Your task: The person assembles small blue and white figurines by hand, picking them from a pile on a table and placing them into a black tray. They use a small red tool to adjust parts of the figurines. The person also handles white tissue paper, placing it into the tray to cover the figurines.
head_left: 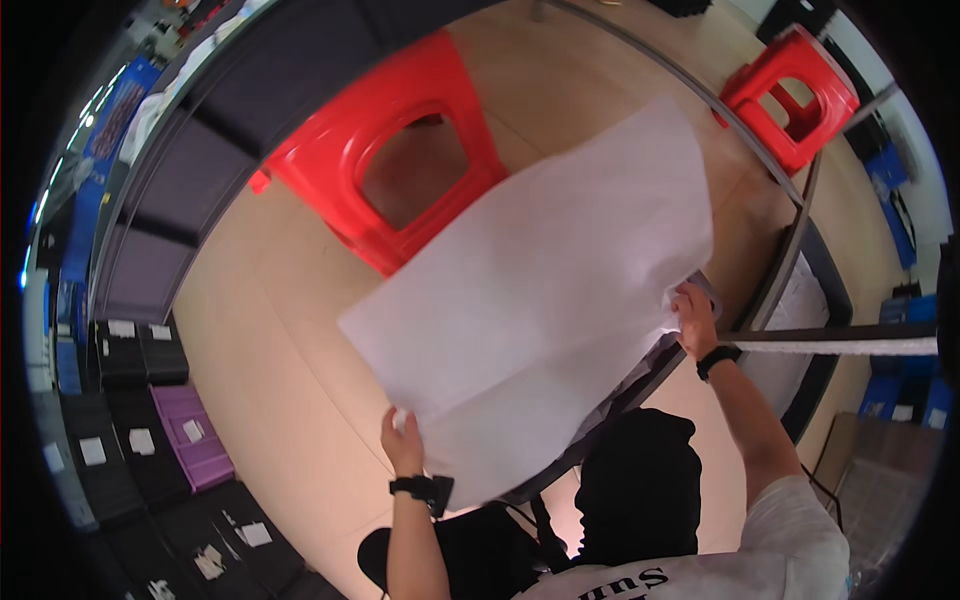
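Note:
A large white sheet [540,290], thin like paper or soft plastic film, spreads between my two hands. Its near left corner is pinched by my left hand [402,442], which wears a black wrist strap with a small dark device. My right hand [692,315], also with a black wrist strap, grips the sheet's right edge, where it creases. Under the sheet shows the dark rim of a crate [640,390]; most of that crate and what it holds are hidden.
A red plastic stool [390,150] stands just beyond the sheet, another red stool [795,100] at the far right. Dark crates [120,440] and a purple crate [190,430] line the left side. A metal frame rail [790,250] runs at the right, beside a dark tray [815,340].

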Tool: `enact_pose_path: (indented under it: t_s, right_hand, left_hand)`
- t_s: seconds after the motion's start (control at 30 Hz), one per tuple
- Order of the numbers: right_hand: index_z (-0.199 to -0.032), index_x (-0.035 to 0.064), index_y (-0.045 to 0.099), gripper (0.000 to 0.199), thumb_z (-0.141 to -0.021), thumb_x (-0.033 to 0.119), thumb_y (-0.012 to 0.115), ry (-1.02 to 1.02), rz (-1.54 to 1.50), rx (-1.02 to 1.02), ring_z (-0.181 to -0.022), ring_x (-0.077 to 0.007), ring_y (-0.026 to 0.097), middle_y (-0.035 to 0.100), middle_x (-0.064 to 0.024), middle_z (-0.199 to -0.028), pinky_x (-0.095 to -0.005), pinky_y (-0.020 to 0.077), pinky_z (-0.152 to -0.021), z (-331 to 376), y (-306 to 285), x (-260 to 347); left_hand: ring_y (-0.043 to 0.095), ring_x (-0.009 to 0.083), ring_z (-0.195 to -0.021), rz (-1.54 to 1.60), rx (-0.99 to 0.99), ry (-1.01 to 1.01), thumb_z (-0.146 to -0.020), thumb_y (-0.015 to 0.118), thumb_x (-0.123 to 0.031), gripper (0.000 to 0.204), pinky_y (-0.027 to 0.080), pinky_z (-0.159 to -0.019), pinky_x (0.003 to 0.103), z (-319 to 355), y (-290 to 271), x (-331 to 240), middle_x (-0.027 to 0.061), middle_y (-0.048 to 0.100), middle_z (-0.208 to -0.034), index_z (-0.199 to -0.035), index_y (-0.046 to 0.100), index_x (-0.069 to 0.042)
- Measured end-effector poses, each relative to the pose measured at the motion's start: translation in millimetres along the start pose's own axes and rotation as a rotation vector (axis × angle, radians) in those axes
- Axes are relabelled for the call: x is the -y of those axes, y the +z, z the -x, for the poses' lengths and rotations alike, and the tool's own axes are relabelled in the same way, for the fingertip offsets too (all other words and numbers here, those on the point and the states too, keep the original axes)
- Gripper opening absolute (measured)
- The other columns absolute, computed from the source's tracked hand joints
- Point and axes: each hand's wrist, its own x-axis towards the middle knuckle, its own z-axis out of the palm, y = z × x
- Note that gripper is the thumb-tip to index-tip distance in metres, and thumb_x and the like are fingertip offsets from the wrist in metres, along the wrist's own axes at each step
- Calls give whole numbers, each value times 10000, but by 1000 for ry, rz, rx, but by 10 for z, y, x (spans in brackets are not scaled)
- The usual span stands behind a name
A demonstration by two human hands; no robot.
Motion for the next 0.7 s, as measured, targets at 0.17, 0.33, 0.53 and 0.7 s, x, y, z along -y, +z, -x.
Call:
enact_pose_path:
  t_s: [0.17,0.33,0.53,0.7]
  right_hand:
    - [-924,111,482,332,-618,1,545,169,193,155,-991,-264,446,474,-72,-977,-381,353,-812,191,427,-418]
    - [-1003,103,490,397,-635,-46,499,464,90,3,-985,-281,470,509,-82,-998,-398,376,-803,-29,117,-315]
    - [-1142,113,453,436,-718,74,545,7,-126,64,-1102,-327,396,435,-144,-1168,-462,326,-900,79,196,202]
    - [-1225,170,416,545,-717,261,590,342,255,379,-1274,-350,155,224,-148,-1360,-607,202,-940,221,537,-67]
  left_hand:
    - [517,353,-976,-278,96,-200,-782,560,-200,487,386,-874,365,367,254,323,258,526,-1052,-1152,407,77]
    - [330,411,-1135,-348,-116,-153,-753,567,-176,667,303,-931,431,592,383,27,314,275,-1254,-1273,213,47]
    - [35,456,-1249,-583,206,310,-698,635,-313,845,157,-946,590,617,520,-617,291,8,-1356,-1332,150,-36]
    - [19,455,-1256,-722,334,137,-687,628,-444,891,105,-912,662,464,787,-440,266,15,-1371,-1354,144,-106]
